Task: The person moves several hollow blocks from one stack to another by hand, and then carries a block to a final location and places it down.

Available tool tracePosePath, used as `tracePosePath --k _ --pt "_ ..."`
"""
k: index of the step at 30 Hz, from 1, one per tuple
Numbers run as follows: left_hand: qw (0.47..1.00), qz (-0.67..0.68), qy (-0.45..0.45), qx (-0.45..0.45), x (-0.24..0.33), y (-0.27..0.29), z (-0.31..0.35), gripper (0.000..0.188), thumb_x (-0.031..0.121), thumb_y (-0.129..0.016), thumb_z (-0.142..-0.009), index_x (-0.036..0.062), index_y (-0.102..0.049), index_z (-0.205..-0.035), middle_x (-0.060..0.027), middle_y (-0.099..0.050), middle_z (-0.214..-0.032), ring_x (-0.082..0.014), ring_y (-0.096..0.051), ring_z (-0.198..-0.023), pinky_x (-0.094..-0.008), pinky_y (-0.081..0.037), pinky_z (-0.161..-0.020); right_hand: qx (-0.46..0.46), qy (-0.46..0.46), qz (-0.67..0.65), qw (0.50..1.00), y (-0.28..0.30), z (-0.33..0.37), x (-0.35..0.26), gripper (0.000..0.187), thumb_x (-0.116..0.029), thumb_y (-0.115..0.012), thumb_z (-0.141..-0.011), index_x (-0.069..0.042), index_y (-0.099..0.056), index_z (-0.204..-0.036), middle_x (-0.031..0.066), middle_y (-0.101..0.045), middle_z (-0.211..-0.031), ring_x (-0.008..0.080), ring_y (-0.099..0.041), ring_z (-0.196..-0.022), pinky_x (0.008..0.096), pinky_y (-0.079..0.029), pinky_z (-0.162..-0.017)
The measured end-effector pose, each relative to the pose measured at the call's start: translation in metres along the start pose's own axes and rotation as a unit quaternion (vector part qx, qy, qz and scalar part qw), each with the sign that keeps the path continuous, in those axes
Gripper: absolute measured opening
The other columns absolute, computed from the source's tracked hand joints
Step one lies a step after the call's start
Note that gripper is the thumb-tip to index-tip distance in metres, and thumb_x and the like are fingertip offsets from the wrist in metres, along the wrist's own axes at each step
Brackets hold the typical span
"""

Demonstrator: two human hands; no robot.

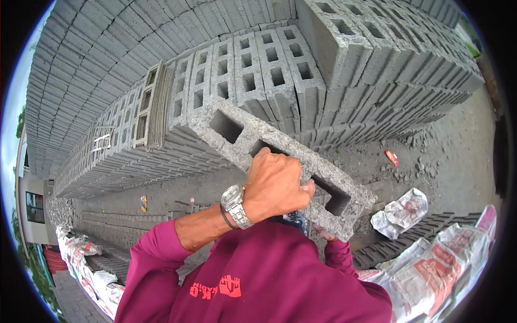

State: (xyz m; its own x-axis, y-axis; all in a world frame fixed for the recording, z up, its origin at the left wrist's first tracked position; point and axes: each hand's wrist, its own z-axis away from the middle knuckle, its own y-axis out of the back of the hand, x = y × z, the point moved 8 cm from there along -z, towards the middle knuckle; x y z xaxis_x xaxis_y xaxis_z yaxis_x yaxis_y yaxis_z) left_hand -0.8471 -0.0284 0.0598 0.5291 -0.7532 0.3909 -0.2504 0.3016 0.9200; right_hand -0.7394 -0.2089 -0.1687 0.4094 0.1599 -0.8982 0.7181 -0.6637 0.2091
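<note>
A grey hollow concrete block (pixel 344 180) hangs tilted in front of my chest, its open cells facing up. My left hand (pixel 277 183) is closed on it, with the fingers hooked into the middle cell and the thumb against the near side. A silver watch (pixel 235 206) and a dark band circle that wrist. At the block's lower right end, my right hand (pixel 323 233) grips its near edge from below; most of those fingers are hidden behind the block. Just beyond the held block stands a row of stacked concrete blocks (pixel 247 70).
More stacked blocks (pixel 398 59) rise at the right, and a tall block wall (pixel 102 59) at the left. Thin wooden frames (pixel 153 107) lean on the row. Crumpled paper sacks (pixel 401 212) and rubble (pixel 423 167) lie on the right. Several sacks (pixel 431 269) line the near side.
</note>
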Motion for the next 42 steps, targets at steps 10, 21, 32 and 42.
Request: tracePosePath --k 10,21,32,42 --pt "0.974 -0.077 -0.211 0.007 0.045 0.048 -0.104 0.038 0.030 -0.063 -0.060 -0.0068 -0.057 -0.052 -0.0271 -0.053 -0.052 -0.0438 -0.057 -0.051 -0.0451 -0.045 -0.055 0.106 0.100 0.161 0.976 -0.031 -0.055 -0.025 0.031 -0.019 -0.076 -0.083 0.004 -0.068 -0.103 0.0158 -0.070 -0.099 0.0329 -0.067 -0.089 0.0413 -0.051 -0.088" --pt "0.970 -0.033 -0.241 0.000 -0.022 0.052 -0.243 0.038 0.029 -0.063 -0.053 -0.0084 -0.063 -0.060 -0.0283 -0.059 -0.059 -0.0443 -0.062 -0.058 -0.0459 -0.050 -0.057 0.321 0.148 0.166 0.921 -0.069 -0.174 -0.040 0.130 -0.024 -0.088 -0.066 0.000 0.007 -0.152 0.0276 -0.008 -0.153 0.0418 -0.019 -0.141 0.0547 -0.018 -0.115" --pt "0.983 -0.046 -0.167 -0.058 -0.100 0.074 -0.347 0.046 0.036 -0.068 -0.054 -0.0082 -0.065 -0.065 -0.0244 -0.062 -0.062 -0.0383 -0.062 -0.060 -0.0451 -0.049 -0.057 0.328 0.132 0.203 0.913 -0.120 -0.294 -0.027 0.131 -0.033 -0.089 -0.065 0.003 0.003 -0.151 0.0283 -0.007 -0.154 0.0424 -0.011 -0.144 0.0550 -0.011 -0.116" --pt "0.986 -0.048 -0.113 -0.113 -0.123 0.080 -0.380 0.051 0.037 -0.073 -0.056 -0.0113 -0.065 -0.071 -0.0231 -0.064 -0.069 -0.0332 -0.060 -0.061 -0.0440 -0.045 -0.059 0.356 0.118 0.279 0.884 -0.135 -0.327 -0.024 0.133 -0.051 -0.087 -0.063 0.006 -0.004 -0.149 0.0294 -0.013 -0.150 0.0439 -0.015 -0.141 0.0572 -0.014 -0.114"
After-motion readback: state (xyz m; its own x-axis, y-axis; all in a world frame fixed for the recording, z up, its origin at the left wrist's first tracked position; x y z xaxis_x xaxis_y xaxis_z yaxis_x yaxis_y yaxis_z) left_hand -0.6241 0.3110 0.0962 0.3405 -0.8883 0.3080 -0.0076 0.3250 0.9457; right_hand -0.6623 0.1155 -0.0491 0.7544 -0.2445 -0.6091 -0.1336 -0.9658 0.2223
